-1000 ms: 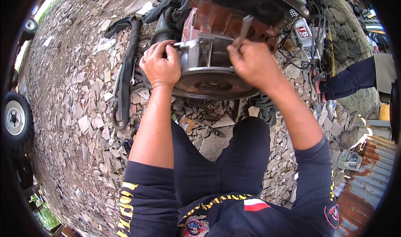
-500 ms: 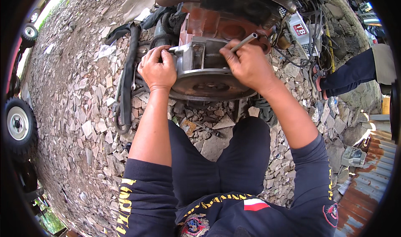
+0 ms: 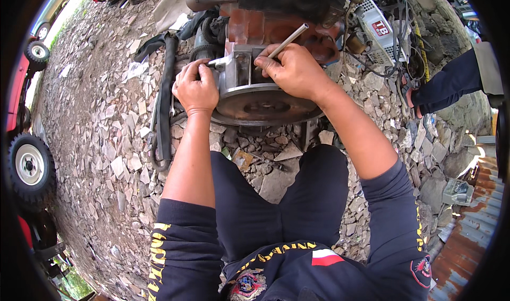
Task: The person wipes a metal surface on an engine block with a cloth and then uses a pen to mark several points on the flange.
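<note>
An engine (image 3: 255,27) with a reddish block stands in front of me, its grey metal housing (image 3: 227,78) and round flywheel (image 3: 265,110) on the near side. At the housing's left edge, my left hand (image 3: 195,87) is closed, fingers curled over the metal; its fingertips are partly hidden. My right hand (image 3: 295,71) grips a thin metal rod (image 3: 291,39) over the housing's upper middle. The rod's free end points up and to the right; its lower end is hidden by the fingers and housing.
Broken tile and stone (image 3: 114,142) cover the ground. A black hose (image 3: 166,99) lies left of the engine. Cables and a white perforated metal case (image 3: 380,30) are at the right, near another person's leg (image 3: 446,91). Rusty corrugated sheet (image 3: 473,221) lies lower right; wheels (image 3: 30,164) stand far left.
My right hand has shifted left along the housing with the rod, which now shows more of its length and points more steeply upward. My left hand keeps its hold on the housing edge.
</note>
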{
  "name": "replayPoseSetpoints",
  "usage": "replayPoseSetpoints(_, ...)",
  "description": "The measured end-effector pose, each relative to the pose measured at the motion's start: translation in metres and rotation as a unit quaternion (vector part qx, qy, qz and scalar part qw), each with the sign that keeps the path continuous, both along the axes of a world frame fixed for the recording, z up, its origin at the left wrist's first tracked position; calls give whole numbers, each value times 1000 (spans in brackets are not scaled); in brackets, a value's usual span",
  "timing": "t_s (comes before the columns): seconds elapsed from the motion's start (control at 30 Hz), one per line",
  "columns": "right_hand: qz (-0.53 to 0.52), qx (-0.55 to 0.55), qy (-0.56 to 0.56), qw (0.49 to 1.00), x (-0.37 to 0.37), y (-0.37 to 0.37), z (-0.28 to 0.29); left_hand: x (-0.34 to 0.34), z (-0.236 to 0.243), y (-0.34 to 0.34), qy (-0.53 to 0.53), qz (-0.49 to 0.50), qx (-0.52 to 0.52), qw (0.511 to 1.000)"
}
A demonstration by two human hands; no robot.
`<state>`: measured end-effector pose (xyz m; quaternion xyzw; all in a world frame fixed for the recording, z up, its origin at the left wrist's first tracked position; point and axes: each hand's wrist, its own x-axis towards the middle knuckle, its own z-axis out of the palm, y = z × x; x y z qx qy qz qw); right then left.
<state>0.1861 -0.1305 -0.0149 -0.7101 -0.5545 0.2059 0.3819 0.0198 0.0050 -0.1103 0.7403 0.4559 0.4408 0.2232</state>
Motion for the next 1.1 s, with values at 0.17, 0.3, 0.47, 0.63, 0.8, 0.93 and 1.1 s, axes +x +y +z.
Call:
replayPoseSetpoints(0.17,-5,-69,109,992,3,-1,3,1,-1,0,4,5,1,1000)
replayPoseSetpoints(0.3,-27,-120,200,972,8,0,6,0,-2,1,-4,1,-5,1000)
replayPoseSetpoints(0.47,-34,-84,275,957,10,-9,22,1,0,-1,1,2,4,1000)
replayPoseSetpoints(0.63,-11,-46,129,991,0,-16,32,0,-1,-1,17,12,23,1000)
replayPoseSetpoints(0.8,-16,-36,47,998,-2,-5,6,2,-3,1,-1,3,4,1000)
replayPoseSetpoints(0.93,1,-66,84,994,-3,-12,21,-1,-3,0,8,7,15,1000)
replayPoseSetpoints(1.1,-28,-10,48,998,3,-12,15,1,-1,-2,23,16,37,999)
